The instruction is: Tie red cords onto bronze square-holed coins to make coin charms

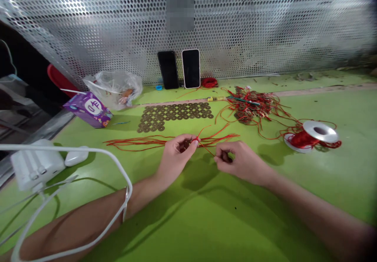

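My left hand (180, 152) pinches a knotted bit of red cord, with what looks like a brass coin partly hidden inside the curled fingers. From that pinch a red cord (207, 150) runs taut to my right hand (234, 158), whose thumb and forefinger are closed on its end. Behind my left hand lies a bundle of cut red cords (138, 140), stretched sideways across the green table. Beyond it, rows of round brass coins with holes (176, 113) lie flat.
Finished-looking coins on red cord (250, 103) are heaped at the back right, near a spool of red cord (306, 136). Two phones (191, 69) lean on the perforated metal panel (235, 26). A purple box (88, 109), white charger (38, 164) and white cable (118, 160) stand left.
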### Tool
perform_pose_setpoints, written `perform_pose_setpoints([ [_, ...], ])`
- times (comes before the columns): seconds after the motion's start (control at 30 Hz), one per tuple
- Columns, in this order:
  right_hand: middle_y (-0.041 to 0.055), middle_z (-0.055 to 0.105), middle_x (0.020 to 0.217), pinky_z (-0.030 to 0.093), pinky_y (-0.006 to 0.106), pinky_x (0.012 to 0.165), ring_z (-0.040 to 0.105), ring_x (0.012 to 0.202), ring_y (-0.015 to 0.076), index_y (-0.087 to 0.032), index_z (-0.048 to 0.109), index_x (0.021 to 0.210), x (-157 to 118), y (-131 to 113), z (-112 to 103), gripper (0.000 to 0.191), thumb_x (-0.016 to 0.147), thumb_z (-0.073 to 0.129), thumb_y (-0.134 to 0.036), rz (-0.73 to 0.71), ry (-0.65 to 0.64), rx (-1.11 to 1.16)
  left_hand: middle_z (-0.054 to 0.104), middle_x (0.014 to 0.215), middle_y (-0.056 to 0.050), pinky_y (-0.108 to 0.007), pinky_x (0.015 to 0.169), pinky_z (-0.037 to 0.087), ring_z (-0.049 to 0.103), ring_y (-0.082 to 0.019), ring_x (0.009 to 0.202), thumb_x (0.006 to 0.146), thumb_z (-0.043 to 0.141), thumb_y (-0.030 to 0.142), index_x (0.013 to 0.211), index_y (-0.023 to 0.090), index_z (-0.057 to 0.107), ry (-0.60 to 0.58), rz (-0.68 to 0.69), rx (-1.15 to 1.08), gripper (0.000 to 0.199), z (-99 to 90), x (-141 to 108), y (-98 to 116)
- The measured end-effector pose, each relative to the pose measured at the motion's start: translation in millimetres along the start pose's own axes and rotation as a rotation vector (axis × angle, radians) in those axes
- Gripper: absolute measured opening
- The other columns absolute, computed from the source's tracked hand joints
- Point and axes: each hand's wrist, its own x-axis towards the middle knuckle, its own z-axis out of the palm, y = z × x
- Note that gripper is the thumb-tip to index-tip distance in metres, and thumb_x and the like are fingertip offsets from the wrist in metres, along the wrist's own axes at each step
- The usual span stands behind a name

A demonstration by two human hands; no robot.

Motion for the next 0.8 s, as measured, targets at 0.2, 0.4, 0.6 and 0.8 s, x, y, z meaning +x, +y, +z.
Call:
perform_pose_setpoints([
  [0.2,0.0038,0.067,0.080,0.046,0.024,0.061,0.060,0.070,0.0157,-0.018,0.061,0.100,4.0,3.1,2.7,0.022,0.084,0.048,-0.026,-0.105,0.059,0.142,0.065,0.072,-0.001,-0.021,0.052,0.037,0.051,-0.010,0.059,0.080,0.064,0.032,0.090,0.017,0.070,-0.190,0.101,0.099,0.019,-3.2,-1.4,-9.6],
  [0.4,0.0089,0.070,0.092,0.051,0.029,0.071,0.065,0.080,0.0187,-0.017,0.066,0.092,10.4,12.9,11.1,0.025,0.083,0.053,-0.036,-0.084,0.118,0.325,0.068,0.079,-0.004,-0.023,0.058,0.042,0.057,-0.014,0.067,0.081,0.062,0.036,0.090,0.017,0.070,-0.225,0.173,0.174,0.023,-3.1,0.8,-11.9],
  [0.6,0.0056,0.068,0.072,0.047,0.027,0.059,0.059,0.061,0.0156,-0.015,0.065,0.078,14.0,17.0,12.7,0.026,0.080,0.056,-0.039,-0.063,0.121,0.248,0.069,0.081,-0.005,-0.022,0.055,0.042,0.059,-0.014,0.066,0.083,0.056,0.035,0.091,0.015,0.067,-0.206,0.204,0.375,0.024,-0.5,-1.5,-1.5],
  [0.8,0.0022,0.062,0.062,0.041,0.025,0.054,0.053,0.053,0.0129,-0.015,0.063,0.074,13.5,18.9,13.8,0.021,0.079,0.054,-0.033,-0.091,0.150,0.165,0.072,0.084,-0.006,-0.025,0.061,0.045,0.061,-0.016,0.069,0.083,0.055,0.029,0.089,0.015,0.069,-0.206,0.259,0.507,0.021,-0.9,-6.1,5.7],
])
